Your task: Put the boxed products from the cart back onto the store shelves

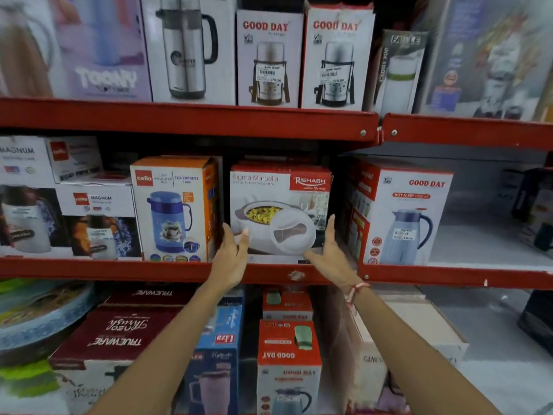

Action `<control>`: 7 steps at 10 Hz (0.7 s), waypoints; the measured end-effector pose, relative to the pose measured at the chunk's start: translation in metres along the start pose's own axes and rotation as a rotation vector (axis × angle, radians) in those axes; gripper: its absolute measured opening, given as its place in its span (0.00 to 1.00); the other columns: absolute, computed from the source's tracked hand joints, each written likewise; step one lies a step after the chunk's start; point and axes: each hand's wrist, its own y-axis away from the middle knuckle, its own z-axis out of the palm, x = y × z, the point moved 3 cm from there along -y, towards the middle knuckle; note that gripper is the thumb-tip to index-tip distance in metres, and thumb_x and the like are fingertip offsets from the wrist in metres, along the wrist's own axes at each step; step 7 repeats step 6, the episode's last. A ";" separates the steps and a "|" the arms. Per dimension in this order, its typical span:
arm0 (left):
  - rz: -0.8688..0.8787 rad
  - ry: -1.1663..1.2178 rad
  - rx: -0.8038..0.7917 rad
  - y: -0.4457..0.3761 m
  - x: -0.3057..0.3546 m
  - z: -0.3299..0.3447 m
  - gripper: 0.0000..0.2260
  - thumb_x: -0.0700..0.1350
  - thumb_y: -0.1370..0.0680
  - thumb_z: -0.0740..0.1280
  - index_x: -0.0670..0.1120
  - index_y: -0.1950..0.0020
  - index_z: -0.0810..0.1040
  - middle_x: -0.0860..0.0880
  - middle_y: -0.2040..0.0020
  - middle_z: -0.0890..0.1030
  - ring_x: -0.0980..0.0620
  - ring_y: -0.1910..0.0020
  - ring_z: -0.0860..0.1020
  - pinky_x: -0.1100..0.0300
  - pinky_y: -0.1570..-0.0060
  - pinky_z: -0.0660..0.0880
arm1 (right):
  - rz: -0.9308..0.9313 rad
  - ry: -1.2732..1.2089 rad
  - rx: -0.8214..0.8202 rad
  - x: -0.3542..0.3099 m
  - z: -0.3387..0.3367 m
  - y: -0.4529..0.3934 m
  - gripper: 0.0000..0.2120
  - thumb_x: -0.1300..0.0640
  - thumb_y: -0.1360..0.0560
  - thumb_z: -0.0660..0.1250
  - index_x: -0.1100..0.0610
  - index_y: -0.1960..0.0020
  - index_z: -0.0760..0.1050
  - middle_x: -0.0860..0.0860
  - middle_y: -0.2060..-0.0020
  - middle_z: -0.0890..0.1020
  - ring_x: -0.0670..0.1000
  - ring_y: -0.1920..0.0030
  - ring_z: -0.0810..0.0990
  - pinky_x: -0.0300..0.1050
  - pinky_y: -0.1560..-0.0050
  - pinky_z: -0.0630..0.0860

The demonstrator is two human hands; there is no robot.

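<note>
A white and red Rishabh casserole box [279, 202] stands on the middle red shelf [179, 269], between an orange Cello jug box [175, 208] and a Good Day jug box [401, 217]. My left hand [232, 253] clasps the casserole box's lower left corner, with the fingers along its side and the thumb on its front. At the lower right corner my right hand [329, 250] holds the box the same way, fingers pointing up along the edge. The cart is out of view.
The top shelf [191, 119] carries flask boxes side by side. Magnum boxes [95, 217] fill the middle shelf's left end. Bare shelf floor [490, 244] lies to the right of the Good Day jug box. Trueware, Liza and Good Day boxes [288, 363] sit below.
</note>
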 end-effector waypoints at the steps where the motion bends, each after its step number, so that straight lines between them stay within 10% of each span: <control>1: -0.011 -0.055 0.018 -0.001 -0.007 0.006 0.33 0.63 0.23 0.43 0.47 0.23 0.44 0.40 0.27 0.65 0.39 0.28 0.61 0.43 0.28 0.59 | -0.019 0.041 0.016 0.002 0.009 -0.001 0.53 0.54 0.27 0.69 0.43 0.26 0.27 0.61 0.27 0.64 0.62 0.32 0.71 0.51 0.35 0.69; 3: 0.037 -0.095 0.125 0.023 -0.018 -0.004 0.29 0.63 0.22 0.43 0.52 0.24 0.49 0.43 0.30 0.69 0.43 0.27 0.59 0.42 0.27 0.56 | -0.067 0.071 0.030 0.010 0.007 0.021 0.52 0.49 0.27 0.69 0.31 0.31 0.26 0.61 0.26 0.61 0.63 0.28 0.65 0.60 0.28 0.63; 7: 0.231 -0.114 0.317 0.037 0.049 -0.058 0.33 0.64 0.24 0.43 0.48 0.23 0.47 0.43 0.24 0.58 0.44 0.25 0.57 0.44 0.27 0.59 | -0.304 0.230 0.472 -0.071 -0.039 0.039 0.39 0.49 0.23 0.63 0.53 0.22 0.43 0.59 0.25 0.59 0.60 0.25 0.59 0.66 0.27 0.58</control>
